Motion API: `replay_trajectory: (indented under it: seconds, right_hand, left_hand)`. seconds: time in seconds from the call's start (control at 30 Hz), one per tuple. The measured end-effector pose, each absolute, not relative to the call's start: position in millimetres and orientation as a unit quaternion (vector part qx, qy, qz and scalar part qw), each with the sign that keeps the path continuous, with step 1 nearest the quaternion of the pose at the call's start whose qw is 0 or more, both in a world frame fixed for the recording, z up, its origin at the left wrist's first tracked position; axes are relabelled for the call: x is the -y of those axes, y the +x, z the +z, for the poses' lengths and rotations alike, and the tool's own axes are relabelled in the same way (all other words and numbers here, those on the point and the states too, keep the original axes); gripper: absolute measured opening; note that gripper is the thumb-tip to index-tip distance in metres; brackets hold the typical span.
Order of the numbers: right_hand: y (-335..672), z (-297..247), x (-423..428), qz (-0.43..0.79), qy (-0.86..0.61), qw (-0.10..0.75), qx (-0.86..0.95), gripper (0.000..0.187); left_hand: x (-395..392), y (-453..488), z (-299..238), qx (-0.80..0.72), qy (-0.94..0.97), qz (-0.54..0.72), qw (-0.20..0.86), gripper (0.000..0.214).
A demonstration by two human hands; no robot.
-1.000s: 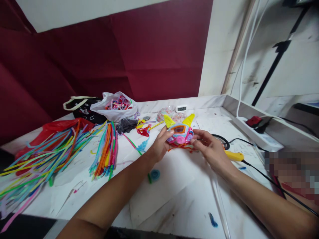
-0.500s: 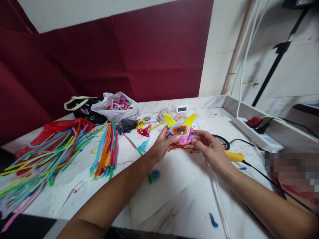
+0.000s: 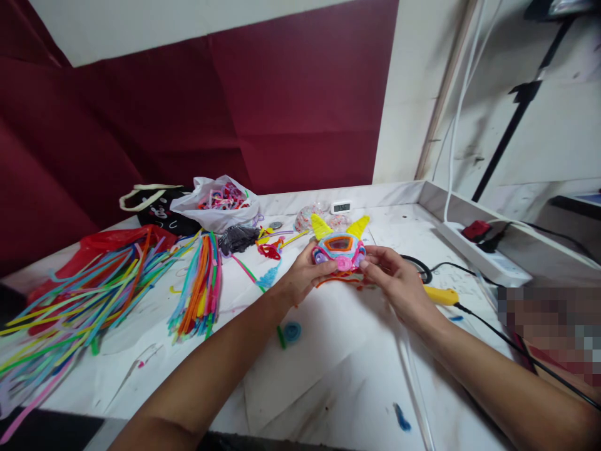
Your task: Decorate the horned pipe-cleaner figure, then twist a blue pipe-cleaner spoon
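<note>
Between my two hands is a small pipe-cleaner craft figure (image 3: pixel 342 245) with two yellow pointed ears, an orange-framed dark window, a light-blue body and pink coils along its lower front. My left hand (image 3: pixel 305 270) grips its left side, the thumb lying along the lower edge. On the other side, the fingers of my right hand (image 3: pixel 392 272) pinch its lower right edge. Some orange and red pipe cleaners (image 3: pixel 323 280) show just below the figure. A blue coiled disc (image 3: pixel 292 332) lies on the table nearer to me.
Loose pipe cleaners (image 3: pixel 94 300) spread over the left, beside a sorted bundle (image 3: pixel 197 288). Behind them stand a white bag of scraps (image 3: pixel 220 216) and a black bag (image 3: pixel 164 210). At right are a yellow-handled corded tool (image 3: pixel 441 295) and a power strip (image 3: pixel 488 250).
The figure has tilted slightly, so its lower front and the coil at its left side show more. Both hands keep their hold in nearly the same place.
</note>
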State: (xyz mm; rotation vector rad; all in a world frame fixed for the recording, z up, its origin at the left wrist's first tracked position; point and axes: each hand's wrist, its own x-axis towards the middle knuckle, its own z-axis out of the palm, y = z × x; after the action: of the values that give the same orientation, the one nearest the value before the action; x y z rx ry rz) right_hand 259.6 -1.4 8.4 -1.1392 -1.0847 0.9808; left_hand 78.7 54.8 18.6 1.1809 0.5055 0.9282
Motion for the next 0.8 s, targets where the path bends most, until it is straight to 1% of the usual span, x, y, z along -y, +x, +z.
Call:
replay_trajectory:
  seconds: [0.13,0.3,0.47,0.63,0.8]
  right_hand:
    - [259,10,3,0.423,-0.495,0.597,0.468,0.053]
    - [257,13,4,0.427,-0.494,0.603,0.458,0.058]
    - [257,12,5,0.409,-0.509,0.588,0.477,0.057]
    - [259,0,4,0.338,-0.504,0.561,0.564,0.044]
    - [260,-7,3,0.239,-0.509,0.502,0.657,0.029]
  left_hand:
    - [-57,79,17,-0.218,0.519,0.430,0.705,0.061]
    - [-63,75,15,-0.233,0.501,0.468,0.690,0.052]
    - [-73,71,11,-0.224,0.495,0.500,0.674,0.053]
    - [-79,68,5,-0.241,0.500,0.513,0.655,0.060]
    - [-80,68,2,-0.232,0.507,0.521,0.647,0.067]
